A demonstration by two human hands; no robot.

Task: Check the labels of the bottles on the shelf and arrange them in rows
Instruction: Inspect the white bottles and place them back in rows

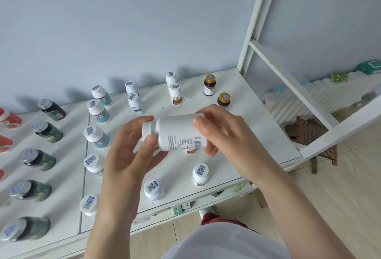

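A white bottle (177,132) lies sideways in the air above the white shelf (257,126), its printed label and barcode facing me. My left hand (127,151) pinches its capped end between thumb and fingers. My right hand (222,132) grips its base end. On the shelf stand rows of bottles: dark green ones (39,159) at the left, white ones with blue labels (99,112), white ones (175,93) further back, and brown ones with gold caps (209,84) at the back right.
Orange-capped bottles (9,119) sit at the far left edge. Two white bottles (200,174) stand near the shelf's front. A white frame post (255,21) rises at the shelf's right corner. A radiator (305,97) and a wooden stool (313,132) are to the right.
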